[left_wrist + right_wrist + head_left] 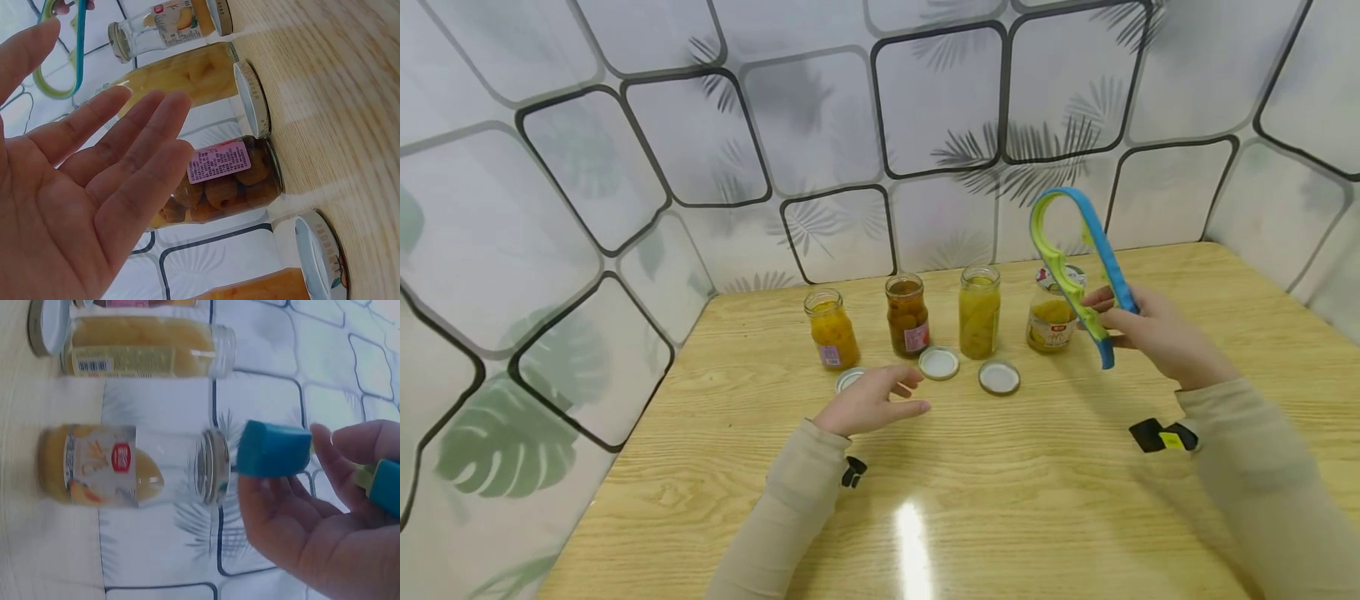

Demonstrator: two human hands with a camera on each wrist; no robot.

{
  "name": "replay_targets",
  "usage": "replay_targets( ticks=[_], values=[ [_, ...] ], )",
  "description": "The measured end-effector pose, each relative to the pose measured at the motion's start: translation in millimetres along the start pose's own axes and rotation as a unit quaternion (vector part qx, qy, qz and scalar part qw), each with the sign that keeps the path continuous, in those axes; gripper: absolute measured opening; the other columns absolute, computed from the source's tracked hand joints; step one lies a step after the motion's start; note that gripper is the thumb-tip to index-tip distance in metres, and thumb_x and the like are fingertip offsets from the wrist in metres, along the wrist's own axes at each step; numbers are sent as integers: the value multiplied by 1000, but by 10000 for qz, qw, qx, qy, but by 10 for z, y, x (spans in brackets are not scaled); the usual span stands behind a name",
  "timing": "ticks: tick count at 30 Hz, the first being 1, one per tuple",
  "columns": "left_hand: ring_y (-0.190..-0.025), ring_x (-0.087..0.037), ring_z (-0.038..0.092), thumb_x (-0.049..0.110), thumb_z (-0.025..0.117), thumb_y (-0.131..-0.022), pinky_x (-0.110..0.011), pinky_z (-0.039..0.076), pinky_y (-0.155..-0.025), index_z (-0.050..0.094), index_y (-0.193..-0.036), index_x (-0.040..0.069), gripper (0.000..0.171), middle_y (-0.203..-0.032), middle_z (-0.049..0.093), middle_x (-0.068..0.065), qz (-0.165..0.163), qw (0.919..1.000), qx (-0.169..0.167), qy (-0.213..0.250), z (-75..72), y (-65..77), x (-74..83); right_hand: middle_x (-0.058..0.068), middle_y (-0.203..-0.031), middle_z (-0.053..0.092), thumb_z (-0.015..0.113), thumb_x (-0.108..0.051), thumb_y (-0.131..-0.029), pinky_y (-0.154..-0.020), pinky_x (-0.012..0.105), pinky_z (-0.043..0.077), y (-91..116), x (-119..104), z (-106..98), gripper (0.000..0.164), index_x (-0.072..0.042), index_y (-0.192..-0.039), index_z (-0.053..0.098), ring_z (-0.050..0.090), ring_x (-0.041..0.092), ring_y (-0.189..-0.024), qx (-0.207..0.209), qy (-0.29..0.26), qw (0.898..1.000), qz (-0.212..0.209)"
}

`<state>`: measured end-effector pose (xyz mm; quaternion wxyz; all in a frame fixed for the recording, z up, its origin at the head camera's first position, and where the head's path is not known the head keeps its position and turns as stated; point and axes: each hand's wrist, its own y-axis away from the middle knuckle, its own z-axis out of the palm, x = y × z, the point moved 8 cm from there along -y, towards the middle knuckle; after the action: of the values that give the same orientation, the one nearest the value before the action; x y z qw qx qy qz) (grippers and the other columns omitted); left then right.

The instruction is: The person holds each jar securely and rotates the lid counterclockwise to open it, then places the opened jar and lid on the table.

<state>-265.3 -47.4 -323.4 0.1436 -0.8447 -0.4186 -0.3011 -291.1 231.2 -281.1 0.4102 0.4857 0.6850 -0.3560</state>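
Observation:
My right hand [1161, 337] holds a blue and green jar opener [1107, 250] by its handle ends, its loop pointing up and away. Just left of that hand stands a jar of yellow fruit [1051, 327] with its lid on; in the right wrist view the opener's blue end [275, 450] is right by this lid [215, 466]. My left hand [874, 402] hovers with fingers extended and nothing in them. It partly covers one loose lid [847, 379] in the head view.
Three uncapped jars stand in a row: orange fruit [833, 333], dark brown fruit [907, 321] and tall yellow fruit [979, 317]. Two more loose lids, a left one [939, 363] and a right one [999, 378], lie before them on the wooden table [1000, 500]. A patterned wall covering [827, 117] rises behind.

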Motion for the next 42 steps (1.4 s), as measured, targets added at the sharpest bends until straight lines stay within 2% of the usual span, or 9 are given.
replay_targets(
  ticks=[6, 10, 14, 19, 23, 30, 33, 38, 42],
  values=[
    [-100, -24, 54, 31, 57, -87, -34, 45, -82, 51, -118, -2, 46, -117, 53, -16, 86, 9999, -116, 12, 54, -95, 79, 16, -117, 32, 32, -17, -96, -68, 27, 50, 165, 143, -551, 31, 8, -114, 35, 52, -3, -86, 941, -18, 9951, 301],
    [-99, -24, 54, 31, 57, -87, -34, 45, -82, 51, -117, -2, 45, -116, 53, -16, 184, 9997, -185, -23, 99, -166, 127, 8, -106, 38, 36, -17, -95, -64, 24, 50, 331, 211, -907, 25, 4, -108, 40, 53, -3, -82, 1562, -79, 9870, 377],
    [-99, -23, 55, 30, 57, -87, -35, 45, -83, 52, -116, -1, 43, -114, 54, -15, 271, 9994, -208, 2, 143, -267, 196, 3, -100, 44, 39, -16, -94, -62, 23, 50, 431, 232, -1076, 22, 3, -105, 42, 55, 0, -82, 1818, -228, 9824, 371],
    [-100, -21, 54, 28, 57, -87, -36, 43, -85, 53, -113, 1, 39, -113, 56, -13, 445, 9988, -103, 199, 195, -478, 358, 9, -104, 42, 39, -19, -94, -64, 24, 50, 442, 198, -1085, 26, 3, -108, 40, 55, 1, -82, 1727, -151, 9835, 525],
    [-99, -20, 54, 29, 59, -85, -32, 44, -83, 55, -112, 2, 38, -110, 57, -11, 341, 9983, 127, 453, 262, -709, 467, 12, -109, 37, 37, -19, -94, -66, 25, 50, 437, 141, -1058, 27, 4, -108, 39, 54, 1, -83, 1681, -8, 9843, 530],
    [-106, -20, 51, 28, 60, -84, -28, 42, -87, 50, -117, 2, 43, -117, 54, -11, -210, 9909, 577, 1200, 510, -1098, 551, 11, -112, 34, 33, -17, -94, -68, 25, 48, 459, 40, -961, 29, 5, -113, 37, 51, 3, -87, 1654, 112, 9848, 513],
    [-110, -21, 48, 28, 61, -83, -29, 41, -89, 44, -124, 3, 51, -123, 49, -11, -419, 9875, 771, 1307, 579, -1249, 598, 12, -111, 36, 33, -14, -93, -69, 26, 48, 455, -29, -929, 28, 5, -112, 38, 51, 6, -88, 1717, 79, 9841, 457],
    [-117, -23, 41, 31, 67, -78, -32, 37, -93, 30, -134, 3, 73, -132, 40, -12, -839, 9813, 1158, 1291, 566, -1509, 631, 12, -110, 37, 35, -10, -92, -70, 26, 48, 436, -129, -894, 24, 5, -110, 40, 52, 13, -91, 1848, -130, 9821, 350],
    [-121, -22, 36, 29, 71, -75, -32, 31, -98, 26, -136, 4, 80, -134, 36, -13, -1054, 9682, 1557, 1648, 520, -1680, 597, 11, -109, 37, 35, -7, -91, -71, 27, 48, 409, -193, -855, 23, 6, -109, 40, 52, 14, -92, 1831, -341, 9821, 273]
  ],
)
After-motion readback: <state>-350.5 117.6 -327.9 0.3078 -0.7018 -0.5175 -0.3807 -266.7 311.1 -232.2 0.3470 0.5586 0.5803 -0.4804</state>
